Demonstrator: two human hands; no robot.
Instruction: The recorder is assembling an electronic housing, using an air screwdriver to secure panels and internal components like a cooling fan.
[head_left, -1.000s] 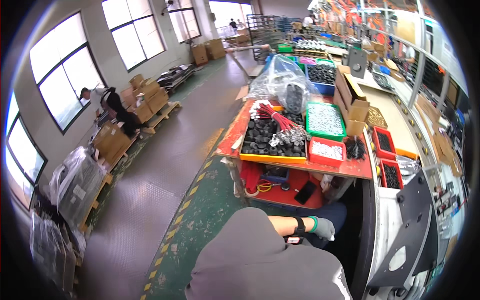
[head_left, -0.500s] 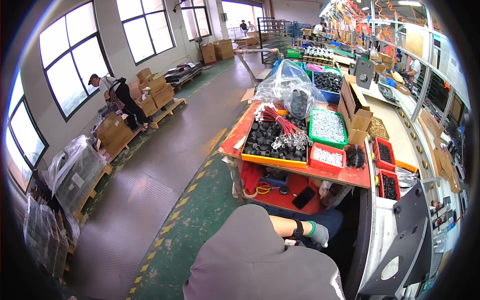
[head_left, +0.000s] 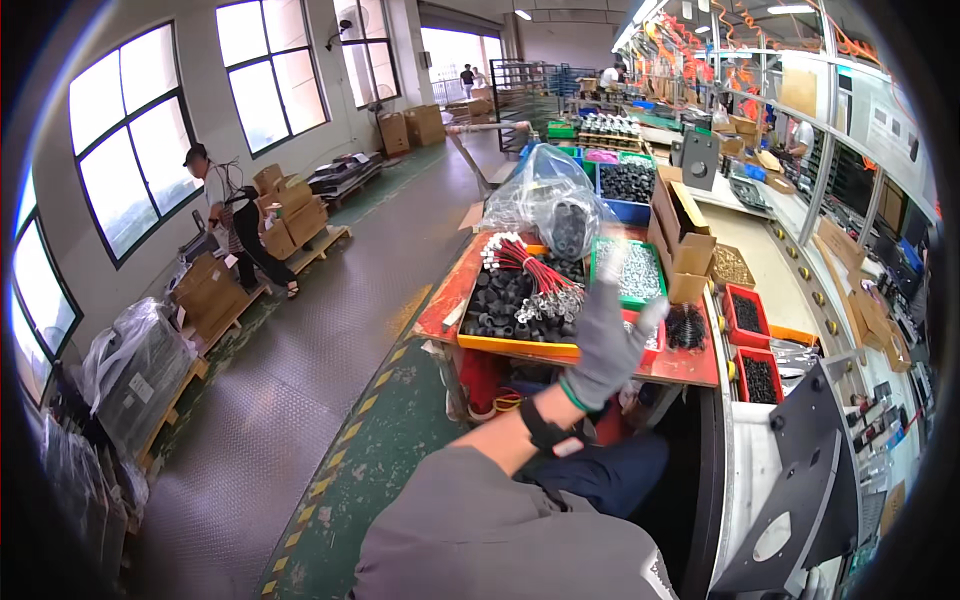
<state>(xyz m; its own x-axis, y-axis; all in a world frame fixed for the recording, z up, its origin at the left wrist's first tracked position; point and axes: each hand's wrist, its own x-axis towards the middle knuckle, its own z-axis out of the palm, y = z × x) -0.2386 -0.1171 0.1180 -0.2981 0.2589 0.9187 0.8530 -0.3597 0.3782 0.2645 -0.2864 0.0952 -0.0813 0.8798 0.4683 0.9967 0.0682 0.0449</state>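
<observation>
My left hand (head_left: 608,345), in a grey glove with a green cuff, is raised in front of the red-topped table (head_left: 445,310). Its fingers stretch upward and the thumb stands apart; it holds nothing, and the fingertips are smeared by motion. From my viewpoint it overlaps the green tray (head_left: 598,262) of small white parts and most of a red tray (head_left: 655,345). Left of it sits a yellow-orange tray (head_left: 520,346) of black round parts, with a bundle of red wires (head_left: 545,268) on top. I cannot make out my right hand.
A black metal panel (head_left: 790,460) with an oval hole leans at the right by the workbench. Red bins (head_left: 758,378) of dark small parts stand near it. Clear plastic bag (head_left: 545,190) and open cardboard box (head_left: 685,240) sit farther back. A person (head_left: 235,215) stands by cartons at left.
My left hand has risen from beside my leg to above the table's near edge, its fingers now stretched out. The view has shifted slightly, and the person at left stands more upright.
</observation>
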